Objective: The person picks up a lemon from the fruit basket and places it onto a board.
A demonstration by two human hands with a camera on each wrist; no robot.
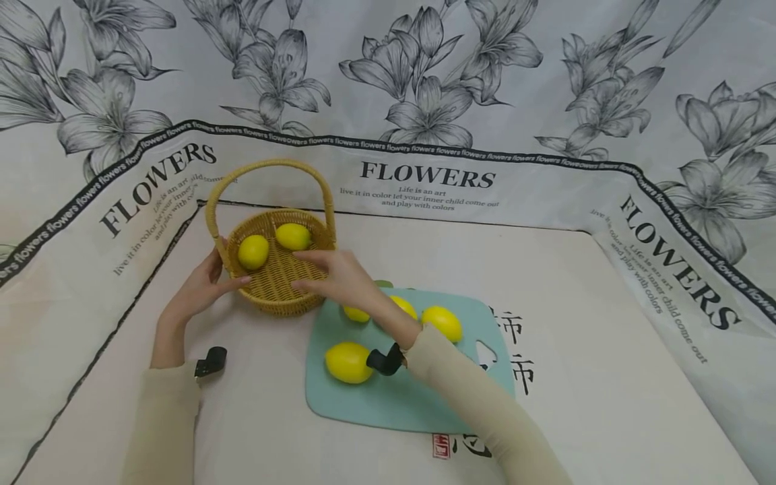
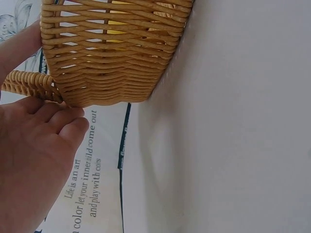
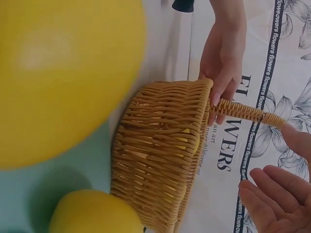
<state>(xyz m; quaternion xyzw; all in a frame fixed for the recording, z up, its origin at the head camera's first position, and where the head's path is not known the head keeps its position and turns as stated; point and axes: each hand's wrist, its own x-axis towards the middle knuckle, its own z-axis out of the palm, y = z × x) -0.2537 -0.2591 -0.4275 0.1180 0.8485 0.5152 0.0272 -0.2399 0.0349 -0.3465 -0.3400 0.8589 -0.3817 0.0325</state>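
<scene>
A woven basket point(image 1: 285, 303) with a tall arched handle stands at the back left of the table, holding two lemons, one at its left point(image 1: 253, 252) and one at its back point(image 1: 293, 237). My left hand point(image 1: 203, 286) grips the basket's left rim by the handle's base, thumb over the edge and fingers on the outside wall. Over the basket's right side hovers my right hand point(image 1: 345, 276), thumb and fingers apart with nothing between them. Several lemons lie on a light green cutting board point(image 1: 412, 411), among them a front one point(image 1: 348, 362) and a right one point(image 1: 442, 323); my right forearm partly hides others.
The cutting board lies right of the basket and close to it, a cutout point(image 1: 485, 353) at its right end. White cloth point(image 1: 606, 377) with black characters covers the table. A floral curtain printed "FLOWERS" point(image 1: 427, 175) rises along the back and sides.
</scene>
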